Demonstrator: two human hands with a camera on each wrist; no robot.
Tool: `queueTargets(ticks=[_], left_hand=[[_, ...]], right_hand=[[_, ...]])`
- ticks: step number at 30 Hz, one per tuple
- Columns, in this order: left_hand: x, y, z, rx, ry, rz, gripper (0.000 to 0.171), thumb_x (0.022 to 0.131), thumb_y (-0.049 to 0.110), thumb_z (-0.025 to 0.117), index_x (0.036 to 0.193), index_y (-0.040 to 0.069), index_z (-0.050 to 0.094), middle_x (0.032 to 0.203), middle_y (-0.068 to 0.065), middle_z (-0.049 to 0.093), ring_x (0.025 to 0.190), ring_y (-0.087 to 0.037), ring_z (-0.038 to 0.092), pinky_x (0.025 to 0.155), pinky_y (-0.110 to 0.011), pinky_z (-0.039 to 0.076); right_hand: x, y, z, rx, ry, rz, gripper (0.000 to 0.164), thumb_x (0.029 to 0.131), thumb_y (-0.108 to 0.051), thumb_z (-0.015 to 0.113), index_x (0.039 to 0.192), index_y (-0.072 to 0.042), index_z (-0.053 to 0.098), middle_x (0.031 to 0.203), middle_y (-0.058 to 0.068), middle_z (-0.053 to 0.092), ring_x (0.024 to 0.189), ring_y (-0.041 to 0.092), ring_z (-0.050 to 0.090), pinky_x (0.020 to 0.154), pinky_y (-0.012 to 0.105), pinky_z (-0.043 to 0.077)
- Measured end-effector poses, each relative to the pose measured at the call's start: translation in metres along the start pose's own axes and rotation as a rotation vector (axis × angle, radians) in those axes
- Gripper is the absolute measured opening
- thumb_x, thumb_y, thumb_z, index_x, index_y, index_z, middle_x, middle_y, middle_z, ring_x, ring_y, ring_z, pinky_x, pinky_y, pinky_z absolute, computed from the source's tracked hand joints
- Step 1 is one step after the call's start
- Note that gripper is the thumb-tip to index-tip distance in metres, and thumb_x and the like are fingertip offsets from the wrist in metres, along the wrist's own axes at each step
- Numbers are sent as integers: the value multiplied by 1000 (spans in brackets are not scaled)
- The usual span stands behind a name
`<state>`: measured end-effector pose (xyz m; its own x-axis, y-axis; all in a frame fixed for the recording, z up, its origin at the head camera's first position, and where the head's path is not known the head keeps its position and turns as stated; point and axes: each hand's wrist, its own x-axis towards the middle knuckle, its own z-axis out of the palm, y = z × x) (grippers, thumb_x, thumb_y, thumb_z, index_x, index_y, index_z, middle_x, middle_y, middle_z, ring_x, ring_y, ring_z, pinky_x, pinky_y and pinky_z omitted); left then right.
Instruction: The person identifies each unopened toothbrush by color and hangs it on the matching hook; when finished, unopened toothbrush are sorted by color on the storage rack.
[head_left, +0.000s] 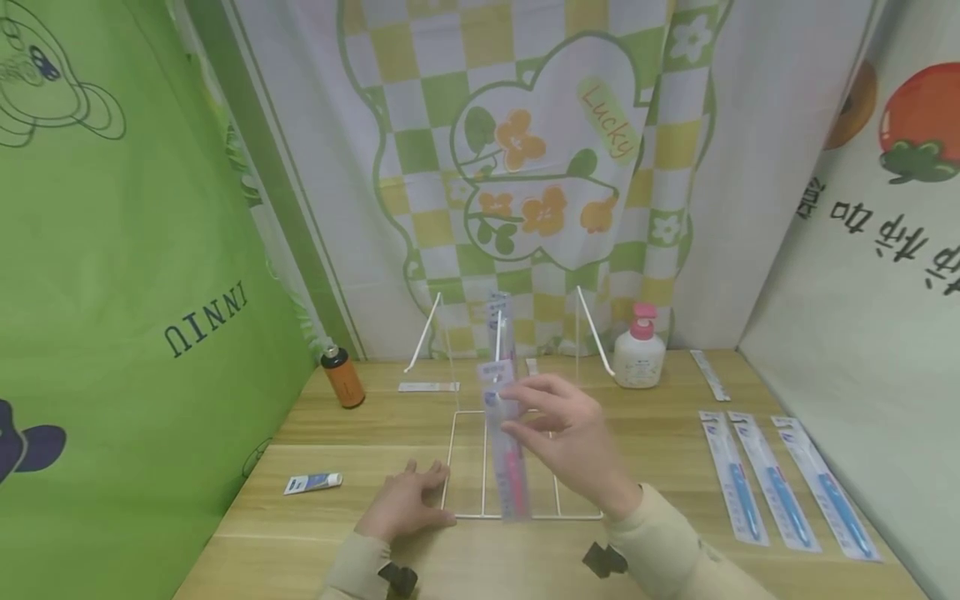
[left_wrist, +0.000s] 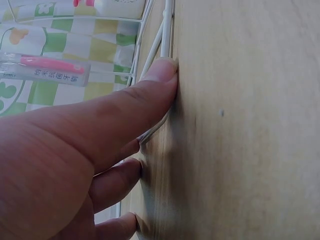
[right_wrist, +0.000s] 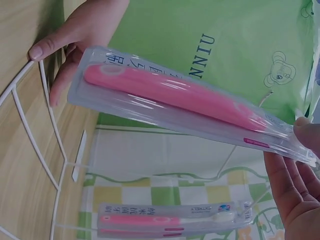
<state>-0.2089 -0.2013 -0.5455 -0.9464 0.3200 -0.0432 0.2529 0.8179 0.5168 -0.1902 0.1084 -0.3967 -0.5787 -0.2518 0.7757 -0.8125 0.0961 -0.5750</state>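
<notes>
My right hand (head_left: pixel 573 429) pinches a packaged pink toothbrush (head_left: pixel 512 467) near the top of its clear pack, between thumb and fingers. The pack hangs upright in front of the middle arm of a white wire rack (head_left: pixel 525 517); whether the arm's tip passes through its hole I cannot tell. Behind it, packaged pink toothbrushes (right_wrist: pixel 165 220) hang on that arm in the right wrist view. My left hand (head_left: pixel 405 504) rests at the rack's front left corner. Its thumb (left_wrist: pixel 160 72) touches the base wire, and the other fingertips are on the table.
Packaged blue toothbrushes (head_left: pixel 780 492) lie at the right. A pump bottle (head_left: pixel 639 362) and a thin white packet (head_left: pixel 709 375) are at the back right. An orange bottle (head_left: pixel 343 379) and a small tube (head_left: pixel 312 482) are at the left. Bare side arms (head_left: pixel 423 333) stick out from the rack.
</notes>
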Motion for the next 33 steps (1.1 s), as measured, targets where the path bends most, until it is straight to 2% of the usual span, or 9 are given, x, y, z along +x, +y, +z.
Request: queueTargets(ticks=[4, 9, 21, 29, 33], left_hand=[[0, 0, -1, -12, 6, 0, 87, 78, 47, 94, 151, 10, 63, 160, -14, 53, 152, -63, 28, 115, -88, 14], [-2, 4, -3, -22, 3, -7, 87, 79, 45, 94, 151, 9, 63, 160, -14, 53, 153, -62, 27, 116, -87, 13], [-2, 4, -1, -8, -1, -7, 87, 79, 46, 93, 151, 9, 63, 161, -14, 53, 153, -62, 27, 116, -87, 13], [-1, 3, -1, -3, -5, -14, 86, 80, 47, 93, 152, 11, 62, 161, -13, 53, 153, -62, 26, 117, -87, 13], [0, 2, -1, 7, -4, -13, 86, 80, 47, 92, 153, 11, 62, 161, -13, 52, 153, -62, 26, 117, -86, 14]], right_hand=[[0, 6, 4, -62, 1, -6, 46, 82, 7, 89, 124, -7, 78, 123, 8, 73, 95, 22, 76, 75, 28, 66], [4, 17, 8, -98, 9, -1, 46, 81, 12, 87, 123, -4, 76, 123, 9, 73, 97, 26, 76, 77, 27, 66], [30, 50, 15, -226, 68, 65, 45, 83, 15, 82, 123, -2, 71, 120, 11, 69, 103, 26, 73, 83, 24, 64], [47, 69, 17, -275, 115, 85, 40, 85, 18, 77, 121, 2, 71, 118, 17, 69, 102, 32, 74, 83, 31, 66], [52, 74, 17, -278, 116, 115, 41, 87, 15, 78, 124, 0, 71, 120, 16, 70, 104, 31, 74, 84, 31, 66]])
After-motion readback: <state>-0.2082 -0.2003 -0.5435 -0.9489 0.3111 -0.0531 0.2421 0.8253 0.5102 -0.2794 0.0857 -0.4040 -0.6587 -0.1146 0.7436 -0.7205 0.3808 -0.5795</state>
